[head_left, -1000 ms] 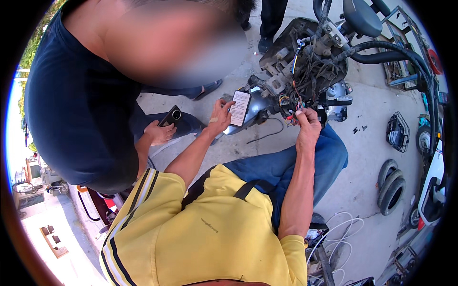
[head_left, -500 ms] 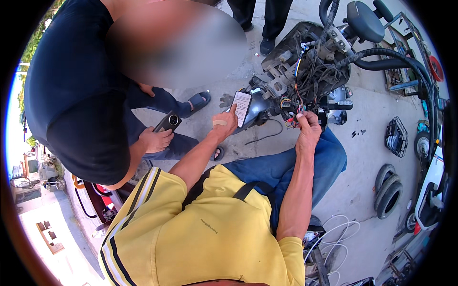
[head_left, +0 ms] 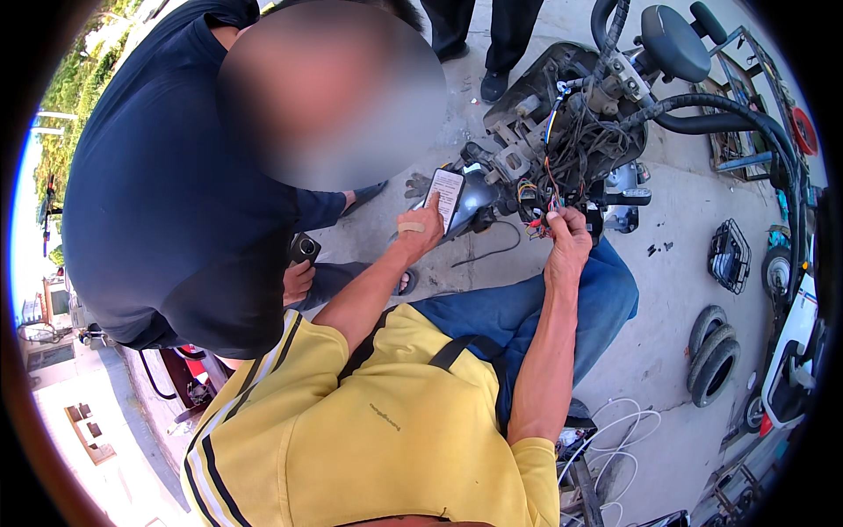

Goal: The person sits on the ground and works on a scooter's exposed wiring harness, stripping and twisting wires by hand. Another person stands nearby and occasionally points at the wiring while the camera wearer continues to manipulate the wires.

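- Red and multicoloured: pinching thin wires [head_left: 553, 199] tightly in the right hand [head_left: 569, 234], at the dark harness [head_left: 594, 133] of a stripped scooter [head_left: 515, 159].
- Pointing the left hand [head_left: 421, 230] at a lit phone [head_left: 446, 187] on a silver panel [head_left: 479, 204], with index finger extended, gripping nothing visible.
- Seemingly checking wires against on-screen text; next calling for a steady pinch.
- Running up the view from pinch to harness, for the wires; likewise, with top leaning right, for the phone's long axis.
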`<move>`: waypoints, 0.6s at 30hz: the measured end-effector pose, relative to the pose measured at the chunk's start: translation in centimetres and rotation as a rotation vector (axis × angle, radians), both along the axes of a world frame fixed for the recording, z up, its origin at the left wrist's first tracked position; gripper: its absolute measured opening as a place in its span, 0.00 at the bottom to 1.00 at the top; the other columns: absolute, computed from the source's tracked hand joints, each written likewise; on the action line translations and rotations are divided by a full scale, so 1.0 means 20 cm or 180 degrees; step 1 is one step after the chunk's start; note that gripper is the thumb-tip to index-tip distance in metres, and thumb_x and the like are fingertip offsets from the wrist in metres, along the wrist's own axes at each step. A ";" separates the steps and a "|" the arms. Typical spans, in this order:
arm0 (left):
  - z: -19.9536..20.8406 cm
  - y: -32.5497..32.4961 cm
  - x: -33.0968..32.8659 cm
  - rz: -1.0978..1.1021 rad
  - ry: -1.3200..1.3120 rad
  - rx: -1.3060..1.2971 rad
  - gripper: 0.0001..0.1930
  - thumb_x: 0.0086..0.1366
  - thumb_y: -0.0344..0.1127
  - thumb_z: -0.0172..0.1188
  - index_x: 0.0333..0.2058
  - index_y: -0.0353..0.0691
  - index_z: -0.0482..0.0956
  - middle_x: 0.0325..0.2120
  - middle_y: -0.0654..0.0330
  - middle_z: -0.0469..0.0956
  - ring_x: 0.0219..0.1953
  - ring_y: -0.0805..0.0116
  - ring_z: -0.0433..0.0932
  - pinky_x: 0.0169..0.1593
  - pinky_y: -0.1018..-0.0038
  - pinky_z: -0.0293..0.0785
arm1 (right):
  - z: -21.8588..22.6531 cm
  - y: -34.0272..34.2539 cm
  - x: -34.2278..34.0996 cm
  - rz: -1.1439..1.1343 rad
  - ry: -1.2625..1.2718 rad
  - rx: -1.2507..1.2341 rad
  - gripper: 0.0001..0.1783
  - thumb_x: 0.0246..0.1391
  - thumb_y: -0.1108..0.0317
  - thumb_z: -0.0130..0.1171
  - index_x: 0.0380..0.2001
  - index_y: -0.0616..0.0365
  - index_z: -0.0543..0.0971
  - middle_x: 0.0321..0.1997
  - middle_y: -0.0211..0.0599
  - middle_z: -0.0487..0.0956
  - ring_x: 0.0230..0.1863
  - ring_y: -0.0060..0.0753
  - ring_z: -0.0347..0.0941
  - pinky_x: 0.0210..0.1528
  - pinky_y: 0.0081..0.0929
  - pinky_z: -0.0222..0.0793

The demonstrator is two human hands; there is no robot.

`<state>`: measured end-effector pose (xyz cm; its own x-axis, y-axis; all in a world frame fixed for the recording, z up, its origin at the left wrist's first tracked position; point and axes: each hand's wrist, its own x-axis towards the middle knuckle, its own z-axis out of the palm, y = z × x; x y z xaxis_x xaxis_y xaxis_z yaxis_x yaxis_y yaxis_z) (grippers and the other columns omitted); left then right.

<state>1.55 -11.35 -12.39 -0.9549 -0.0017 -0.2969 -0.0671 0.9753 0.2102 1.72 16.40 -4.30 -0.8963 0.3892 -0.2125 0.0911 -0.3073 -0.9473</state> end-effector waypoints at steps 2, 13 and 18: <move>0.02 0.01 0.00 0.0037 -0.0061 0.0034 0.29 0.67 0.40 0.47 0.67 0.40 0.64 0.30 0.44 0.84 0.32 0.43 0.84 0.38 0.48 0.78 | 0.00 0.00 0.00 0.0013 -0.0004 0.0028 0.08 0.50 0.74 0.68 0.36 0.60 0.82 0.32 0.21 0.76 0.29 0.14 0.62 0.34 0.16 0.57; 0.01 0.02 0.02 0.0069 -0.0145 -0.0071 0.31 0.68 0.41 0.47 0.68 0.41 0.61 0.31 0.45 0.84 0.33 0.44 0.84 0.39 0.48 0.77 | -0.02 0.00 0.01 -0.0043 0.0044 -0.0078 0.08 0.51 0.75 0.67 0.36 0.60 0.82 0.36 0.23 0.77 0.34 0.14 0.67 0.38 0.16 0.61; 0.01 0.01 0.02 0.0097 -0.0151 -0.0051 0.31 0.68 0.41 0.47 0.69 0.41 0.60 0.31 0.45 0.84 0.32 0.44 0.84 0.39 0.48 0.77 | -0.01 0.01 0.01 0.0033 -0.0049 -0.0091 0.08 0.50 0.76 0.68 0.35 0.63 0.81 0.44 0.25 0.73 0.35 0.16 0.66 0.41 0.17 0.64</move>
